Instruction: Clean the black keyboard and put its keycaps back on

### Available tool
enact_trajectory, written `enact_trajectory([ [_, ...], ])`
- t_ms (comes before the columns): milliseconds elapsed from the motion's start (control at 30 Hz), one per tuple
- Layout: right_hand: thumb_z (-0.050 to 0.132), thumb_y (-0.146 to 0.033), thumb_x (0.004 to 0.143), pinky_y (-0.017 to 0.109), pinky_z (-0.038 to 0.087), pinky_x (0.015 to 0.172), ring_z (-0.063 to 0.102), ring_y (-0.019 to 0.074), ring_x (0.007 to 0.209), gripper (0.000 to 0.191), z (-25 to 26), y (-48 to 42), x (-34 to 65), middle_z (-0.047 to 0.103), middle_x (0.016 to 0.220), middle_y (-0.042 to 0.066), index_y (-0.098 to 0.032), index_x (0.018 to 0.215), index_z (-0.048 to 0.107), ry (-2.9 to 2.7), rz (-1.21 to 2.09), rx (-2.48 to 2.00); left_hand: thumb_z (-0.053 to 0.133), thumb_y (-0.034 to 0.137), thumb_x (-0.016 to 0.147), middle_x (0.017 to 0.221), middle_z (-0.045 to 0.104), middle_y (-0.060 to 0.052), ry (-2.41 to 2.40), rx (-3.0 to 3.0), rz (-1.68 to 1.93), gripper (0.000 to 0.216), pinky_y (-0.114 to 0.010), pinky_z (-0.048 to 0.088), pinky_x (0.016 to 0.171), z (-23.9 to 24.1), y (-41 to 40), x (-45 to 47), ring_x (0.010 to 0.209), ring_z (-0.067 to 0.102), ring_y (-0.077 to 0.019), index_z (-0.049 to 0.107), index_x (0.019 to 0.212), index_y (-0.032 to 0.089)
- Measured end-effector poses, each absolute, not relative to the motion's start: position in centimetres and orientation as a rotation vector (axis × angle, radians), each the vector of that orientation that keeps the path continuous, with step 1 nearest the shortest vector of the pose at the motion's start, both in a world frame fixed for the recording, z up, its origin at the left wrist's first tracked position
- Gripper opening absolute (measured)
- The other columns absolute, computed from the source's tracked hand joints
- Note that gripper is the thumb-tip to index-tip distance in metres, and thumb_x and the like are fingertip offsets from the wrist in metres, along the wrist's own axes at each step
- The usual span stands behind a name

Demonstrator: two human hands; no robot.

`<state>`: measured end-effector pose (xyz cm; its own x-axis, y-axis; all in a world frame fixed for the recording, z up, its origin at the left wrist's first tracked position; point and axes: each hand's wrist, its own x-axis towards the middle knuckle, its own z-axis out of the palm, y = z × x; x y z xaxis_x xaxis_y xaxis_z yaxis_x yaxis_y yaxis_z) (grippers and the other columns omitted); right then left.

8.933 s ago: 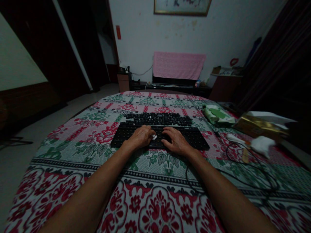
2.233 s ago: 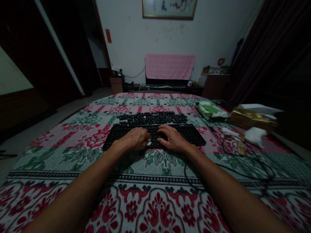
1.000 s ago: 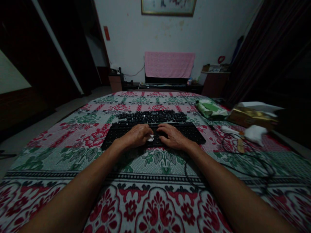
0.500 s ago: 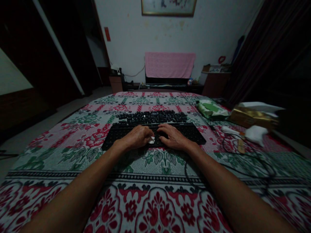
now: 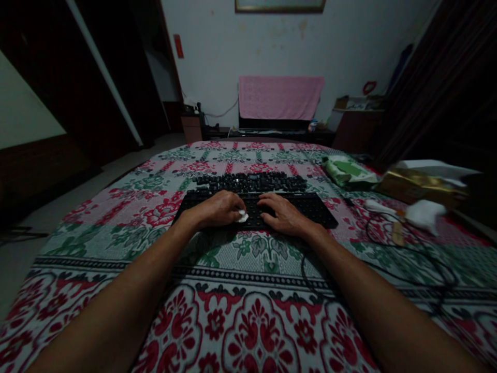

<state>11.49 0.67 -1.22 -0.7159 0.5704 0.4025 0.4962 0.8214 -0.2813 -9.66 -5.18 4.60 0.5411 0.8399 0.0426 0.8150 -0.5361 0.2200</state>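
Note:
A black keyboard base [image 5: 316, 210] with its keycaps off lies across the patterned cloth in front of me. My left hand [image 5: 221, 208] is closed around a small white wad of tissue [image 5: 243, 216], which it presses against the middle of the base. To its right, my right hand [image 5: 281, 213] rests on the base with its fingers apart and nothing in them. Just beyond the base, many loose black keycaps [image 5: 252, 181] are spread in a long band.
To the right lie a green pack of wipes [image 5: 347, 172], a gold tissue box [image 5: 423, 186], a crumpled white tissue [image 5: 426, 215] and a black cable [image 5: 411, 248]. Flowered cloth [image 5: 256, 331] covers the surface. A pink towel [image 5: 280, 97] hangs beyond the far edge.
The whole view has shifted, so everything sits slightly to the right. My left hand with the tissue and my right hand stay at nearly the same places on the keyboard base.

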Motion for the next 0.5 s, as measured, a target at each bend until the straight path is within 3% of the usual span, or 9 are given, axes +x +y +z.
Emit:
enact_trajectory([
  [167,0.051,-0.026,0.076,0.04,0.033,0.097,0.042,0.0216,0.114,0.034,-1.1,0.7,11.5,0.047,0.122,0.011,-0.015,0.108,0.055,-2.54,0.173,-0.816,0.049,0.02,0.071,0.082,0.066,-0.002,1.426,2.616,0.017,0.021,-0.02,0.037,0.064,4.2,-5.1,-9.2,0.071,0.056,-0.0122,0.066,0.083,0.018],
  [500,0.051,-0.026,0.076,0.04,0.034,0.096,0.043,0.0216,0.113,0.032,-1.2,0.8,11.4,0.048,0.121,0.01,-0.017,0.107,0.056,-2.526,0.179,-0.8,0.048,0.022,0.069,0.073,0.066,-0.002,1.524,2.594,-0.016,0.02,-0.021,0.035,0.058,4.6,-4.7,-10.4,0.064,0.055,-0.0125,0.066,0.077,0.019],
])
